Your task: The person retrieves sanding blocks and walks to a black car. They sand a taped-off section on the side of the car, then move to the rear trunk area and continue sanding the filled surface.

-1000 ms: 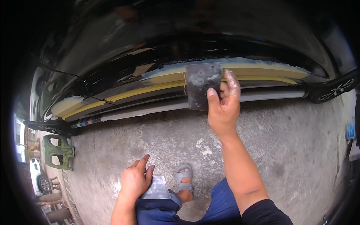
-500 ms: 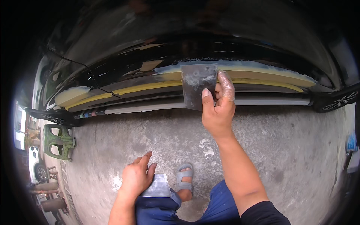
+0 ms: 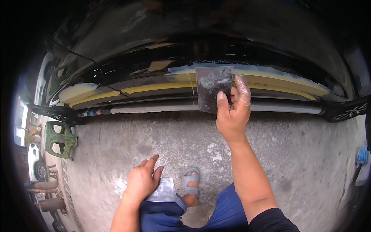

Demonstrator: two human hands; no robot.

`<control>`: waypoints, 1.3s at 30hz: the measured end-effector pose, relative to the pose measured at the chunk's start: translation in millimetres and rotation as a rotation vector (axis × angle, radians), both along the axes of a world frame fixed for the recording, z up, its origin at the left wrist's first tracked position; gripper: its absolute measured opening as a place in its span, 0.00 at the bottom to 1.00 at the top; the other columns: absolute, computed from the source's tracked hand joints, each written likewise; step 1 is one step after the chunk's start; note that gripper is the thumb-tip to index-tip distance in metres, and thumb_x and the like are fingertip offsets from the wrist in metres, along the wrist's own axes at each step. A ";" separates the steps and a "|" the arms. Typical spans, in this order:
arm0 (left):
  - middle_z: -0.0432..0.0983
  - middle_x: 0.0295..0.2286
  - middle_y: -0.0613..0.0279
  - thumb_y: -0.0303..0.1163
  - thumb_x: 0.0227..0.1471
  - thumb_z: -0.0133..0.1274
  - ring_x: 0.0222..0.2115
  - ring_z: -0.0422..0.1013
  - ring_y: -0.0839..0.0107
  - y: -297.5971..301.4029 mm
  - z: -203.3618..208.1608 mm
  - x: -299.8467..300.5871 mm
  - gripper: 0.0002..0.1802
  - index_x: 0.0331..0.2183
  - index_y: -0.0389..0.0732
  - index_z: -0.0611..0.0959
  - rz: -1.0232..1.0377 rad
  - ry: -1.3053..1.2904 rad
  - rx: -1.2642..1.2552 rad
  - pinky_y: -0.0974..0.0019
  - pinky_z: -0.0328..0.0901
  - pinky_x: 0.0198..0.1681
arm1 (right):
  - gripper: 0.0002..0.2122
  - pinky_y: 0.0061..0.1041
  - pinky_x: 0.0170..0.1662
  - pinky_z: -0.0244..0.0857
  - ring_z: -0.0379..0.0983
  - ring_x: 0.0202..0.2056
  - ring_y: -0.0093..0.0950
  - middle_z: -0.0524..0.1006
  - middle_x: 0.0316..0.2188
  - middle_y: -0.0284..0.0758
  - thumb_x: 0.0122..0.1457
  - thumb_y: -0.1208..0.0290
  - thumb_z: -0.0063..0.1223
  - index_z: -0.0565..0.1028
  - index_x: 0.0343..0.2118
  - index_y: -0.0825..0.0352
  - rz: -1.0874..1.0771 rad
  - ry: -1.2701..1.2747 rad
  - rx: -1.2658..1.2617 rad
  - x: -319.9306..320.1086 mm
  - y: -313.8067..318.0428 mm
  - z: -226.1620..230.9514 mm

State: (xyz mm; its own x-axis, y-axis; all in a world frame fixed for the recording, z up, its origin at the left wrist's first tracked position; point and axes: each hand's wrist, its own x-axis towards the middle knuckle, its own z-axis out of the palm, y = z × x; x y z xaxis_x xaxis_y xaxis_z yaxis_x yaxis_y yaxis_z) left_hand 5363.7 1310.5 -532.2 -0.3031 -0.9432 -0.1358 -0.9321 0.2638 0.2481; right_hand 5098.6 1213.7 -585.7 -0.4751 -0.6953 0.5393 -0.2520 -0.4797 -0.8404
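My right hand (image 3: 235,108) grips a dark, stained putty spreader (image 3: 214,89), thumb on its near face. A clear film wraps the index finger. The flat blade lies against the tan filler (image 3: 274,79) on the lower side of a black car (image 3: 154,46). A thin pale ridge runs down just left of the blade. By my knee, my left hand (image 3: 142,178) is curled at a grey flat plate (image 3: 164,190), its index finger pointing forward. This plate lies over my blue trousers; the hand hides part of it and the curled fingers.
Yellow trim strip (image 3: 154,89) and a pale sill bar (image 3: 154,108) run along the car's side. A dark cable (image 3: 83,58) hangs over the panel at left. A green stool (image 3: 61,140) stands on the concrete floor (image 3: 116,147). My sandalled foot (image 3: 191,181) is between my hands.
My right hand and the spreader have slid a little to the right along the filler. A thin pale ridge now shows left of the blade. The left hand has barely moved.
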 end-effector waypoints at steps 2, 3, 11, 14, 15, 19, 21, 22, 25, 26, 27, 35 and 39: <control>0.77 0.28 0.50 0.37 0.50 0.56 0.25 0.75 0.52 -0.3 0.2 -1.0 0.21 0.46 0.40 0.78 -0.002 -0.005 0.006 0.55 0.70 0.29 | 0.22 0.33 0.51 0.66 0.71 0.50 0.42 0.68 0.53 0.46 0.58 0.77 0.49 0.61 0.56 0.67 0.002 0.042 0.038 9.4 -1.9 5.8; 0.77 0.28 0.50 0.37 0.50 0.56 0.25 0.75 0.52 0.5 1.8 -4.7 0.21 0.46 0.40 0.78 -0.003 -0.011 0.016 0.55 0.70 0.29 | 0.23 0.34 0.51 0.66 0.71 0.49 0.43 0.68 0.53 0.46 0.57 0.77 0.50 0.61 0.56 0.66 0.009 0.103 0.031 14.7 0.0 10.2; 0.77 0.28 0.49 0.38 0.50 0.56 0.25 0.75 0.51 2.5 1.9 0.3 0.21 0.46 0.40 0.77 0.013 0.000 0.010 0.55 0.70 0.29 | 0.22 0.34 0.52 0.66 0.72 0.48 0.45 0.70 0.52 0.48 0.58 0.78 0.49 0.62 0.56 0.67 0.042 0.048 0.040 17.1 -0.3 14.0; 0.77 0.29 0.49 0.38 0.50 0.56 0.25 0.75 0.51 3.5 5.4 -3.2 0.21 0.46 0.40 0.77 0.014 -0.020 0.032 0.54 0.70 0.30 | 0.21 0.34 0.50 0.67 0.72 0.48 0.46 0.69 0.52 0.48 0.58 0.78 0.49 0.63 0.55 0.67 0.009 0.182 -0.076 36.8 -10.5 18.0; 0.77 0.29 0.49 0.38 0.50 0.56 0.25 0.75 0.51 4.0 6.1 -3.4 0.22 0.46 0.40 0.77 0.013 -0.022 0.031 0.54 0.70 0.30 | 0.21 0.34 0.50 0.67 0.72 0.47 0.46 0.70 0.52 0.47 0.58 0.78 0.49 0.63 0.55 0.67 0.022 0.151 -0.019 36.4 -7.6 18.8; 0.77 0.29 0.49 0.38 0.50 0.56 0.26 0.75 0.50 5.3 4.4 3.2 0.22 0.46 0.41 0.77 0.019 0.014 0.012 0.54 0.70 0.30 | 0.23 0.28 0.47 0.68 0.74 0.43 0.34 0.74 0.45 0.44 0.57 0.77 0.51 0.62 0.57 0.67 -0.016 0.113 -0.007 19.3 -4.7 8.4; 0.77 0.29 0.49 0.38 0.50 0.55 0.26 0.75 0.50 4.7 4.9 1.8 0.22 0.47 0.40 0.77 0.021 0.010 0.019 0.54 0.70 0.30 | 0.22 0.33 0.49 0.67 0.73 0.46 0.42 0.72 0.48 0.47 0.57 0.78 0.50 0.63 0.56 0.67 -0.038 0.201 -0.033 29.3 -8.9 13.2; 0.77 0.29 0.48 0.38 0.50 0.55 0.26 0.75 0.50 4.4 6.1 1.3 0.22 0.47 0.40 0.77 0.019 0.003 0.023 0.54 0.70 0.31 | 0.22 0.35 0.50 0.67 0.72 0.48 0.46 0.71 0.50 0.49 0.56 0.79 0.50 0.63 0.55 0.67 -0.051 0.240 -0.045 37.8 -11.4 17.7; 0.77 0.29 0.48 0.37 0.50 0.55 0.26 0.75 0.50 5.8 6.8 -1.3 0.22 0.47 0.40 0.77 0.021 -0.003 0.032 0.54 0.70 0.31 | 0.22 0.35 0.51 0.67 0.71 0.49 0.46 0.71 0.51 0.48 0.57 0.77 0.49 0.63 0.56 0.68 0.032 0.244 -0.075 51.6 -14.0 17.8; 0.77 0.29 0.48 0.37 0.50 0.55 0.26 0.75 0.50 6.2 6.7 1.1 0.22 0.46 0.40 0.77 0.017 0.008 0.021 0.54 0.70 0.31 | 0.22 0.35 0.51 0.67 0.71 0.49 0.45 0.71 0.51 0.47 0.58 0.77 0.49 0.62 0.56 0.68 0.026 0.240 -0.051 50.1 -8.3 20.5; 0.77 0.29 0.48 0.37 0.50 0.55 0.26 0.75 0.50 6.8 6.0 4.6 0.21 0.46 0.40 0.77 0.014 0.018 0.011 0.54 0.70 0.31 | 0.23 0.31 0.49 0.68 0.73 0.47 0.38 0.72 0.49 0.46 0.58 0.78 0.49 0.61 0.57 0.67 -0.018 0.228 -0.054 44.7 -4.0 16.6; 0.77 0.28 0.50 0.36 0.50 0.55 0.25 0.75 0.51 4.7 6.0 0.4 0.20 0.45 0.39 0.78 0.013 0.055 0.023 0.54 0.70 0.30 | 0.23 0.32 0.46 0.70 0.75 0.44 0.42 0.72 0.48 0.48 0.58 0.77 0.49 0.61 0.58 0.65 0.032 0.315 -0.007 47.8 -8.2 17.1; 0.76 0.27 0.52 0.28 0.49 0.56 0.23 0.73 0.55 0.0 3.4 4.9 0.11 0.38 0.37 0.80 0.014 0.301 -0.058 0.60 0.68 0.28 | 0.24 0.34 0.50 0.68 0.73 0.48 0.42 0.70 0.52 0.45 0.56 0.79 0.49 0.61 0.57 0.66 0.354 0.198 -0.067 61.4 7.1 8.9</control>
